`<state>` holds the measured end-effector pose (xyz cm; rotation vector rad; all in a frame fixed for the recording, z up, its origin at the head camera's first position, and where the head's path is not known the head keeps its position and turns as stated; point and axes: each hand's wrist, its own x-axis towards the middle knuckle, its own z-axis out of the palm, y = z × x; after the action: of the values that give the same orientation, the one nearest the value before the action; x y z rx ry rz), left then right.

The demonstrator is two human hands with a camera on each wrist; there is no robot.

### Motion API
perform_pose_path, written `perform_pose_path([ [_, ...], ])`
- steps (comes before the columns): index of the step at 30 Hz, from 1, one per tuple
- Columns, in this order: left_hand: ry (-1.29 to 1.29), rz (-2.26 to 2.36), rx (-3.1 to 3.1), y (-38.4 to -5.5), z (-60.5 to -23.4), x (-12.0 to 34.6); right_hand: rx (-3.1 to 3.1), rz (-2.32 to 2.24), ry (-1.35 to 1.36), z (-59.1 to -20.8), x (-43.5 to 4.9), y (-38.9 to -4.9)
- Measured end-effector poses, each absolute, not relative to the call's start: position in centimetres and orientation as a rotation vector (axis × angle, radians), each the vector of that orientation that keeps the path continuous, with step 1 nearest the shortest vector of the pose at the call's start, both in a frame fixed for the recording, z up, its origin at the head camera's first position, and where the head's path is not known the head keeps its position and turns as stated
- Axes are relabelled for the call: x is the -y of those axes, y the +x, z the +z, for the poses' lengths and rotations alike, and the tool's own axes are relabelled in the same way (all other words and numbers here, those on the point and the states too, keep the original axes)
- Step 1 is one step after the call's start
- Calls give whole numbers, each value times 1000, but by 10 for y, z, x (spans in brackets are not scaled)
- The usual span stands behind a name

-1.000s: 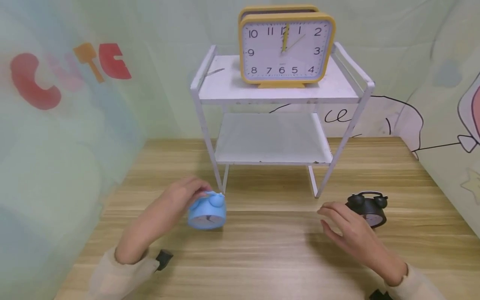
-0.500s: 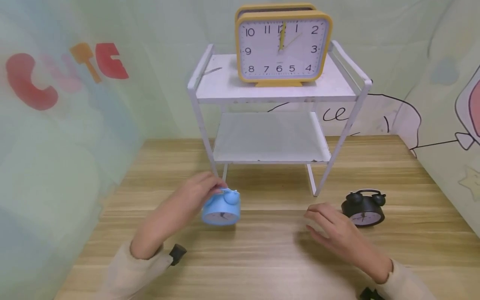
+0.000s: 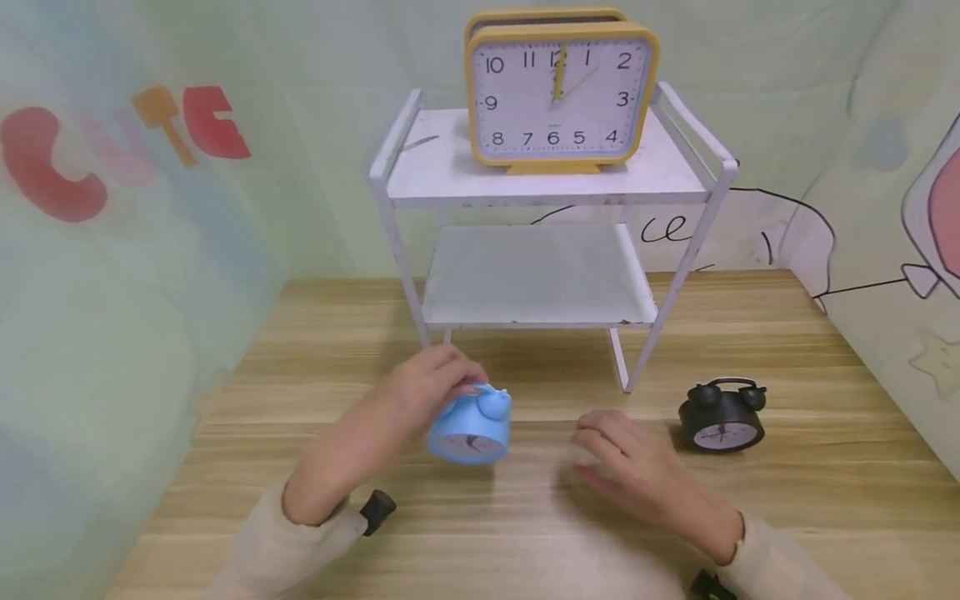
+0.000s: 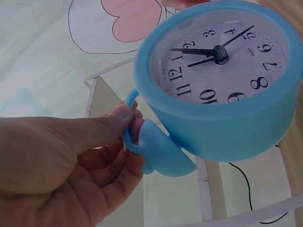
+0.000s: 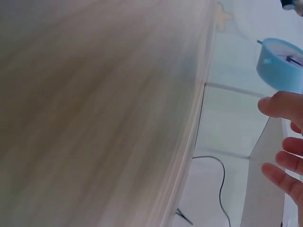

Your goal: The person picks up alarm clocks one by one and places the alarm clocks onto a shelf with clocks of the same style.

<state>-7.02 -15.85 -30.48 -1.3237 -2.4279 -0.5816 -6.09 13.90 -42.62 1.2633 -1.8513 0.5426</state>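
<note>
Blue clock (image 3: 468,423), pinched by left hand (image 3: 435,379), shifted rightward

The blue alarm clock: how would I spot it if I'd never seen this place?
Find the white two-tier rack with the big yellow clock on top. In front of it, the person's left hand holds the blue alarm clock. Its light blue body sets it apart from the similarly small black alarm clock standing to its right.
</note>
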Motion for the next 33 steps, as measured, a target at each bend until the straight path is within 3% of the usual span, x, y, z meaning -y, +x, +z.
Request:
perform_pose_path([
  [33, -1447, -594, 2317, -62, -301, 132, 1578, 376, 1260, -415, -104, -56],
])
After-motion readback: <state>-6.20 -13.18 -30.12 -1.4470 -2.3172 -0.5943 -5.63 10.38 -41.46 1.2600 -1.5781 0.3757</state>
